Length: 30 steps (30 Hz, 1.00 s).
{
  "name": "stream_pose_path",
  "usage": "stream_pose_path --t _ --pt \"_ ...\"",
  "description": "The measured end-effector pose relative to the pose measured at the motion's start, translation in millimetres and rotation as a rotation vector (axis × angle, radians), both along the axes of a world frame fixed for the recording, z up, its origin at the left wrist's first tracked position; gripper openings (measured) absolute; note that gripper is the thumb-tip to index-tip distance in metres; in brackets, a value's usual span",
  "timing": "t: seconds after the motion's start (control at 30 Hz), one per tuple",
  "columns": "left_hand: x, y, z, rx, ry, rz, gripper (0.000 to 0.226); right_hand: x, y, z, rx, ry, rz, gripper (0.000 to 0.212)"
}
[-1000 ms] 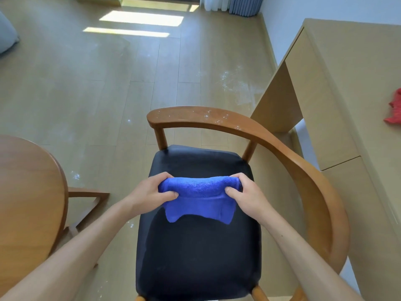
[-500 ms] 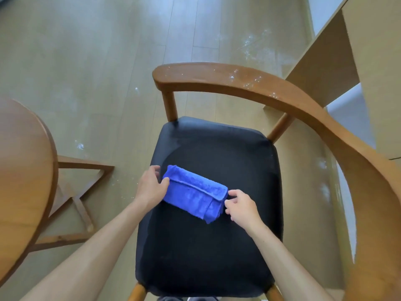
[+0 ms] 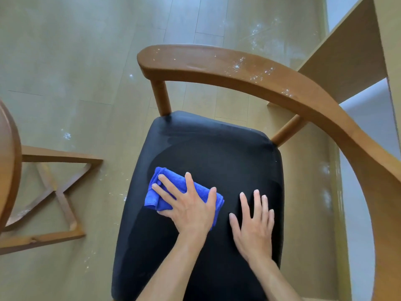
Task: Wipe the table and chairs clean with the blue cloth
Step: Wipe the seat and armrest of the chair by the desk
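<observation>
Fuzzy folded blue cloth (image 3: 161, 192) sits on the left side of the chair (image 3: 227, 68)'s smooth black padded seat, left hand (image 3: 188, 208) pressing it flat with fingers spread, right hand (image 3: 252, 222) spread on bare seat beside it, curved wooden backrest speckled with white dust.

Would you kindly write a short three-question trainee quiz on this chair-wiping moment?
1. True or false: the left hand presses flat on the cloth.
2. The right hand lies on: A) armrest B) seat C) table.
3. Fill in: white specks dot the wooden ____.

Key: 1 true; 2 B, the seat; 3 armrest.
</observation>
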<state>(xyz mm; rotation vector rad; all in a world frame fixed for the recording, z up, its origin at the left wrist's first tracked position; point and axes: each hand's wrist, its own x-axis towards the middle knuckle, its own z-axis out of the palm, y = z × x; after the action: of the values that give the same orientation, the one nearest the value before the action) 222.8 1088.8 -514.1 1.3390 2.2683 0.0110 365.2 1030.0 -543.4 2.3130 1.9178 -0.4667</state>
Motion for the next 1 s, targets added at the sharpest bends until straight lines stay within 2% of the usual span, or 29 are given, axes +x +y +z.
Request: stream_pose_path --t 0.13,0.2,0.3,0.37,0.47,0.53,0.63,0.77,0.9,1.0 --pt "-0.9 3.7 -9.3 0.093 0.025 -0.103 0.037 -1.0 -5.9 -13.4 0.045 -0.045 0.024 0.063" --pt "-18.2 -3.1 -7.1 0.165 0.035 -0.34 0.023 -1.5 -6.4 -15.8 0.055 -0.049 0.023 0.063" --pt "-53.2 4.0 -7.1 0.343 -0.071 -0.856 0.019 -1.1 -6.6 -18.2 0.072 -0.053 0.018 0.063" --pt "-66.3 14.8 -5.0 0.376 -0.113 -0.954 0.03 -0.5 -7.3 -19.4 0.082 -0.049 0.015 0.063" --pt "-51.1 12.3 -4.9 0.342 -0.084 -0.657 0.066 0.8 -7.6 -20.5 0.119 -0.031 0.008 0.063" --pt "-31.0 9.3 -8.6 0.273 -0.007 -0.5 0.08 1.2 -7.9 -21.7 0.136 -0.023 0.009 0.063" --pt "-21.4 20.7 -14.2 0.306 0.028 -0.496 0.068 2.8 -9.0 -24.4 0.172 -0.01 0.003 0.063" --pt "-69.1 49.5 -13.3 0.474 0.002 -0.576 0.053 2.0 -10.0 -26.0 0.211 0.005 -0.013 0.064" --pt "-113.0 116.6 -10.8 0.472 0.004 -0.13 0.047 1.1 -9.3 -28.8 0.252 0.004 -0.02 0.065" --pt "-102.1 135.5 -15.1 0.477 -0.001 -0.021 0.045 0.6 -9.9 -32.7 0.283 -0.013 -0.015 0.066"
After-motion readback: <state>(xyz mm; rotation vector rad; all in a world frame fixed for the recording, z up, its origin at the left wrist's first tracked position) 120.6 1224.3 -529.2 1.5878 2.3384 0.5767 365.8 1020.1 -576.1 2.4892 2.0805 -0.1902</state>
